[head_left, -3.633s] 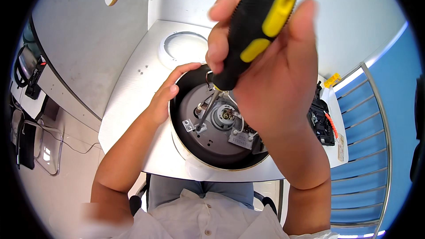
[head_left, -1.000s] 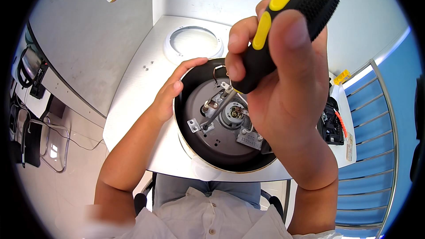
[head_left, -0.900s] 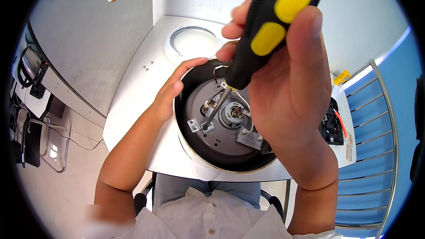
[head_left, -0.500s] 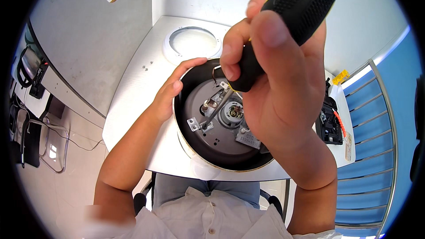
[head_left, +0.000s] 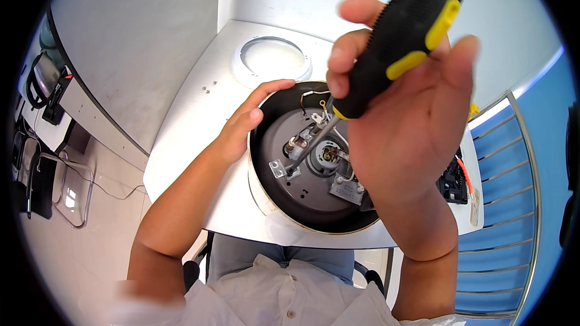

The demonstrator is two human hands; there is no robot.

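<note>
A round appliance housing (head_left: 256,191), dark inside with a pale outer wall, lies open side up on the white table. Inside it I see a grey base plate (head_left: 284,184), loose wires, small metal brackets and a round central part (head_left: 326,156). My left hand (head_left: 237,134) rests on the housing's left rim, fingers stretched over the edge, holding it. My right hand (head_left: 402,130) holds a black and yellow screwdriver (head_left: 396,42) above the housing, its thumb off the handle. The shaft (head_left: 314,142) slants down toward a bracket at the left of the plate; hand and handle hide the housing's right side.
A white ring (head_left: 243,73) lies behind the housing on the table (head_left: 193,145). Several small metal pieces (head_left: 208,88) sit to its left. At the right are a black tool case (head_left: 452,184) with an orange-red item, and beyond the edge a metal railing (head_left: 522,145).
My right thumb has swung off the handle to the right, and the fingers have loosened and turned. The view has shifted slightly; my left hand stays on the rim.
</note>
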